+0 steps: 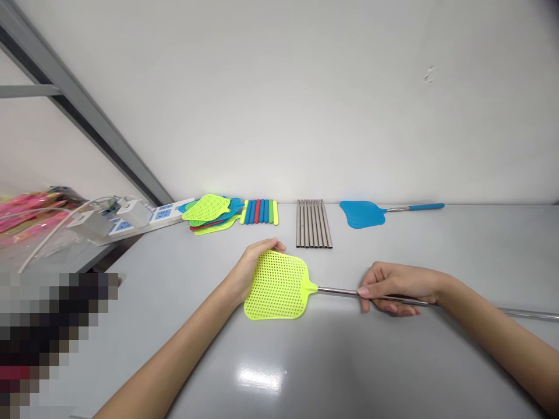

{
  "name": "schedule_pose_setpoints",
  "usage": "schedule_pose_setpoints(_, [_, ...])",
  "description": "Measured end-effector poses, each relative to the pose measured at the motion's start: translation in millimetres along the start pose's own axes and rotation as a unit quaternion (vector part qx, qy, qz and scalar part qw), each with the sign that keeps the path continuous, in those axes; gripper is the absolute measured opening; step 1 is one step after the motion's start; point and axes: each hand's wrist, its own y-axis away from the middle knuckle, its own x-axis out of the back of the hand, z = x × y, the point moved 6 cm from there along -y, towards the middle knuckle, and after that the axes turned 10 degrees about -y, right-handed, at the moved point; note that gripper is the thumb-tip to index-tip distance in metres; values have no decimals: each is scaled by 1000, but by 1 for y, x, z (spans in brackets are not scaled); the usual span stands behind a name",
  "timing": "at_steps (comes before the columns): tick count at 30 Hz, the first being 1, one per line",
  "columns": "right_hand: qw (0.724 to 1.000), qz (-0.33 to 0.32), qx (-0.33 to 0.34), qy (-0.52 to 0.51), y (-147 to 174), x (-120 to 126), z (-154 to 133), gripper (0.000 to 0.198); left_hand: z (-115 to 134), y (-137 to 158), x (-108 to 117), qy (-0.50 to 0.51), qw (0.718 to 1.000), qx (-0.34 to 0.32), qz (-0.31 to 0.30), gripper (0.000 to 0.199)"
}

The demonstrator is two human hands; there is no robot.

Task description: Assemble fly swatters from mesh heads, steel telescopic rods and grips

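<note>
A yellow-green fly swatter with a perforated head [279,288] is held between my two hands above the grey table. My left hand [250,267] grips the far left edge of the head, its fingers partly hidden behind it. At the neck, a thin metal rod [338,291] joins the head. My right hand [393,285] pinches this rod between thumb and fingers. Beyond my right wrist a shiny rod [528,314] runs to the right edge of the view, apparently the same one; the wrist hides the part between.
Along the wall lie stacked swatter heads [207,208], a row of coloured handle grips [261,212], several metal tubes [312,224] and a blue fly swatter [363,214]. A power strip [163,214] with plugged-in chargers [133,213] and pink bagged items [32,215] are at left.
</note>
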Motion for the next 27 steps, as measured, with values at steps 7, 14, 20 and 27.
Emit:
schedule_pose_setpoints(7, [1000,-14,8,2,1,-2,-1,27,2,2,-4,-26,999,-4,-23,22])
schedule_pose_setpoints(14, [1000,-13,10,21,1,-3,-4,28,-1,7,-9,-52,995,30,-84,14])
schedule_pose_setpoints(20, [999,5,9,36,3,-1,-4,30,-5,8,-7,-68,996,50,-36,18])
schedule_pose_setpoints(27, [999,23,7,21,3,-1,-5,29,-5,9,-5,-89,995,41,11,23])
